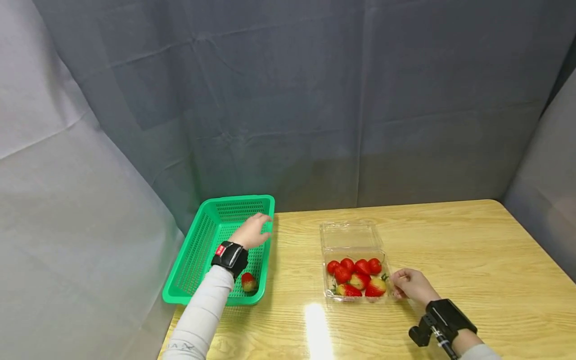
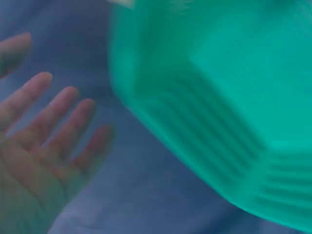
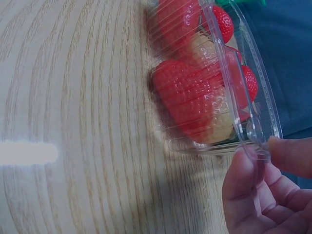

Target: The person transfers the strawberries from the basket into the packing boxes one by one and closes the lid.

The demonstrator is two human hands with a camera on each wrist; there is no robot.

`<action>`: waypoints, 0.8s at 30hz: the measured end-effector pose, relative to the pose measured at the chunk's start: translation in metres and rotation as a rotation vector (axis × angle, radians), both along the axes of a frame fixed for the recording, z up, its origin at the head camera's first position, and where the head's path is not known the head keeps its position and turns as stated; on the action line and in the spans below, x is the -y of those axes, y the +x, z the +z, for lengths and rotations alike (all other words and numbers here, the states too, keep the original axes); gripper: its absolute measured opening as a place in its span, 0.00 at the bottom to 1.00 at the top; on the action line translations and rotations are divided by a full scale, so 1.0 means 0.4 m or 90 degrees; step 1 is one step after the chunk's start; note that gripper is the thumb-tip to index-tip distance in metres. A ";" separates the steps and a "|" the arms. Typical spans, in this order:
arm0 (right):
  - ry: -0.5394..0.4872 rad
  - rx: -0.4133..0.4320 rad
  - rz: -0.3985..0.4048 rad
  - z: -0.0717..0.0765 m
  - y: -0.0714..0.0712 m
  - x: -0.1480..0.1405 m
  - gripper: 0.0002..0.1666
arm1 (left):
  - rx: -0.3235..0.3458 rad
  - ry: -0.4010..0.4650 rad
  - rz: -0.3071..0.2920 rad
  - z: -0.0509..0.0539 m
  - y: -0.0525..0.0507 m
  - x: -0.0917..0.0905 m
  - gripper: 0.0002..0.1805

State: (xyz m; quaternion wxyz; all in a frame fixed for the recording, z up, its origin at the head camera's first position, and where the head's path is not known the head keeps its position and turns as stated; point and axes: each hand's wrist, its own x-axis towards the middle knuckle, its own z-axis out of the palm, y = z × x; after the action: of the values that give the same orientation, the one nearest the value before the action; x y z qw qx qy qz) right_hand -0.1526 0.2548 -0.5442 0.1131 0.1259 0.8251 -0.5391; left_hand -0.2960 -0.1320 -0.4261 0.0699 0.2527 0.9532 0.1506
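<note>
My left hand [image 1: 252,231] is above the right side of a green plastic basket [image 1: 196,257]. Its fingers are spread and hold nothing in the left wrist view, where the basket is blurred. Inside the basket, near its front right corner, lies one strawberry [image 1: 248,282], red with a pale end. With thumb and fingers, my right hand [image 1: 411,285] pinches the corner of a clear plastic clamshell box [image 3: 246,127]. Several strawberries [image 1: 342,274] sit in the box, some partly pale yellow. The clear lid [image 1: 350,235] is folded back, away from me.
Box and basket stand apart on a wood-grain table [image 1: 472,250], the basket at its left edge. A dark grey cloth [image 1: 288,110] hangs behind the table, and pale cloth [image 1: 81,225] hangs at the left side. Light glares off the tabletop near the front.
</note>
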 end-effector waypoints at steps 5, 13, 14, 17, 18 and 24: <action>-0.002 -0.002 0.002 -0.002 0.005 -0.003 0.13 | 0.161 -0.107 0.020 -0.081 0.009 0.086 0.25; -0.013 -0.007 -0.006 0.000 0.011 0.001 0.12 | 0.281 -0.205 0.097 -0.109 0.092 0.108 0.19; -0.013 -0.008 -0.006 0.000 0.012 0.001 0.12 | 0.286 -0.191 0.098 -0.108 0.100 0.107 0.17; -0.009 -0.005 -0.008 0.001 0.012 0.000 0.12 | 0.293 -0.144 0.081 -0.119 0.108 0.106 0.13; -0.008 -0.004 -0.009 0.000 0.012 0.000 0.12 | 0.298 -0.135 0.078 -0.122 0.108 0.104 0.12; -0.011 -0.003 -0.012 -0.002 0.014 0.001 0.12 | 0.271 -0.087 0.081 -0.123 0.050 0.105 0.13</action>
State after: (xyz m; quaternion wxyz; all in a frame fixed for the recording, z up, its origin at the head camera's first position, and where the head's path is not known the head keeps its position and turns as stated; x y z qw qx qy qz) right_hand -0.1471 0.2543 -0.5451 0.1069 0.1313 0.8196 -0.5473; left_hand -0.2760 -0.1739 -0.4755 0.2772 0.1493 0.9389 0.1394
